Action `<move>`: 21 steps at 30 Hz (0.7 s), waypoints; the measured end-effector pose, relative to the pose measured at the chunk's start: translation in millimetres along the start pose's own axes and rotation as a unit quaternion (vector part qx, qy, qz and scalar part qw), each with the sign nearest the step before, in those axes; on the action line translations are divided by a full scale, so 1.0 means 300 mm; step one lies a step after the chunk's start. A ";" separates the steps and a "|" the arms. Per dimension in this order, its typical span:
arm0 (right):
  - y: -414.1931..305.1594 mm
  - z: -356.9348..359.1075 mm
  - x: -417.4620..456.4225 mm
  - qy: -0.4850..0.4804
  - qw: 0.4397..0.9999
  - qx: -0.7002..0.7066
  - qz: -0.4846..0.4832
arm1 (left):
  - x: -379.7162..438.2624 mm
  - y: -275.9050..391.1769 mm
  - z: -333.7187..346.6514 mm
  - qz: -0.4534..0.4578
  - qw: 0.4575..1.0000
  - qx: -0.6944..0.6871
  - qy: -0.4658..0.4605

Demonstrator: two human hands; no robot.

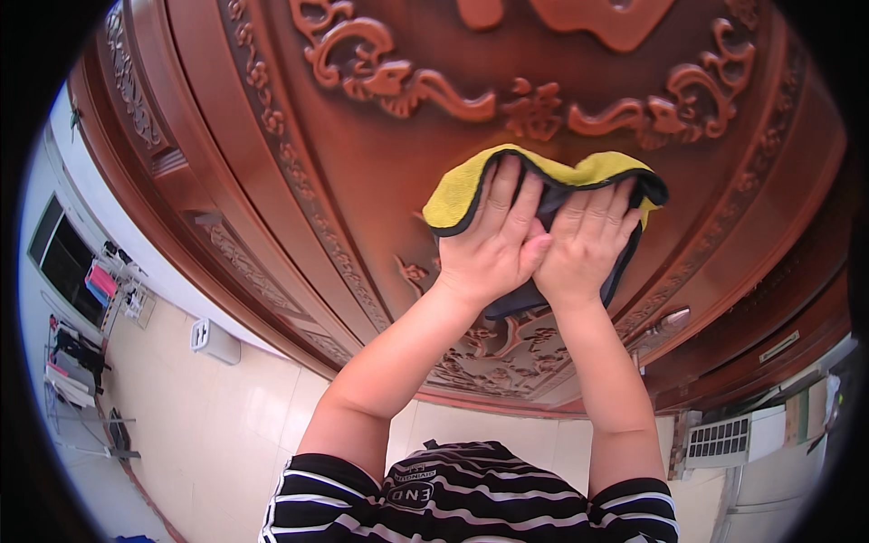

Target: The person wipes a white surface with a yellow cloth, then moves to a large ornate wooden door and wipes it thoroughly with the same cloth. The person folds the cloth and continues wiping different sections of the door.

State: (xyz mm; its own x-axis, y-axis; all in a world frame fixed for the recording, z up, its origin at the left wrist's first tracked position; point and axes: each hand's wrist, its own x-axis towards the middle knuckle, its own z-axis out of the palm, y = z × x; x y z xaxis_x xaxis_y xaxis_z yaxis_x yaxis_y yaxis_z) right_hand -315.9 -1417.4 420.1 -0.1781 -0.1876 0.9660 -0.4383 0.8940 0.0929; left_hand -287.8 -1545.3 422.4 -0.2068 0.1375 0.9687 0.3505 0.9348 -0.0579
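A yellow microfibre cloth (468, 190) with a dark grey side and black edging lies against a carved reddish-brown wooden door (394, 163). My left hand (492, 237) presses on it, fingers tucked beneath its folded yellow upper edge. Beside it, my right hand (585, 248) also has its fingers under that fold. The hands nearly touch at the thumbs. Just above the cloth is a raised carved character (533, 108), flanked by scrollwork. Below the hands, part of a carved floral panel (502, 366) shows between my forearms. Fingertips are partly hidden by the cloth.
A metal door handle (669, 320) protrudes at the lower right. A white bin (216, 341) stands on the tiled floor (251, 394) at left, near racks with hanging items (75, 360). A white slatted container (719, 440) is at lower right.
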 end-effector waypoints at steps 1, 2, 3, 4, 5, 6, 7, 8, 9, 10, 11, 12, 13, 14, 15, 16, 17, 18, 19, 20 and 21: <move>-0.032 0.015 -0.011 -0.032 0.999 0.014 -0.018 | -0.036 -0.033 -0.004 -0.003 1.000 0.009 0.004; -0.066 0.027 -0.030 -0.046 0.998 0.022 -0.044 | -0.085 -0.061 -0.011 -0.017 1.000 0.010 -0.010; -0.095 0.034 -0.051 -0.057 0.996 0.027 -0.069 | -0.131 -0.083 -0.023 -0.028 0.999 0.011 -0.020; -0.116 0.051 -0.091 -0.067 0.993 0.035 -0.095 | -0.181 -0.097 -0.040 -0.023 0.998 0.042 -0.043; -0.139 0.069 -0.143 -0.076 0.989 0.044 -0.121 | -0.263 -0.118 -0.033 -0.016 0.997 0.050 -0.050; -0.158 0.082 -0.203 -0.090 0.987 0.031 -0.129 | -0.318 -0.126 -0.055 -0.020 0.994 0.061 -0.087; -0.182 0.089 -0.256 -0.108 0.982 0.039 -0.153 | -0.378 -0.134 -0.094 -0.027 0.989 0.078 -0.125; -0.211 0.091 -0.314 -0.126 0.976 0.070 -0.165 | -0.454 -0.144 -0.121 -0.055 0.985 0.048 -0.154; -0.219 0.089 -0.362 -0.184 0.963 0.091 -0.176 | -0.501 -0.150 -0.145 -0.083 0.981 0.027 -0.176; -0.190 0.096 -0.432 -0.212 0.954 0.118 -0.175 | -0.480 -0.128 -0.177 -0.130 0.963 -0.034 -0.234; -0.178 0.084 -0.475 -0.234 0.953 0.116 -0.151 | -0.511 -0.116 -0.175 -0.089 0.963 -0.028 -0.254; -0.154 0.053 -0.505 -0.230 0.955 0.116 -0.149 | -0.571 -0.093 -0.153 -0.050 0.968 -0.038 -0.244; -0.093 0.029 -0.569 -0.224 0.962 0.089 -0.130 | -0.540 -0.027 -0.159 -0.123 0.966 -0.109 -0.199; -0.055 -0.001 -0.603 -0.216 0.967 0.029 -0.131 | -0.578 0.011 -0.139 -0.113 0.966 -0.117 -0.199; -0.060 -0.006 -0.590 -0.291 0.953 -0.002 -0.085 | -0.574 -0.004 -0.129 -0.105 0.967 -0.109 -0.204; -0.064 -0.032 -0.589 -0.282 0.955 -0.015 -0.092 | -0.576 0.008 -0.148 -0.127 0.962 -0.112 -0.214; -0.055 -0.036 -0.584 -0.271 0.957 -0.036 -0.095 | -0.578 0.016 -0.147 -0.129 0.968 -0.103 -0.191; -0.065 -0.032 -0.570 -0.254 0.964 -0.035 -0.074 | -0.569 0.021 -0.153 -0.137 0.969 -0.090 -0.186; -0.074 -0.021 -0.552 -0.238 0.969 -0.037 -0.052 | -0.559 0.021 -0.151 -0.143 0.970 -0.081 -0.181; -0.076 -0.005 -0.526 -0.206 0.976 -0.051 -0.040 | -0.544 0.019 -0.146 -0.146 0.972 -0.092 -0.160; -0.093 0.000 -0.472 -0.190 0.980 -0.052 -0.019 | -0.519 0.007 -0.136 -0.135 0.978 -0.086 -0.136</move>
State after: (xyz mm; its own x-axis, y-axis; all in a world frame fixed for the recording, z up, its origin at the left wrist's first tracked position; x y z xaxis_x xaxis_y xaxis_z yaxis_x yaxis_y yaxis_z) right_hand -278.5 -1415.9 280.7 -0.4864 -0.3424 0.8039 -0.3620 0.9163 0.1712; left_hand -217.6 -1578.1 281.3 -0.5393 -0.0019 0.8421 0.3944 0.8830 0.2546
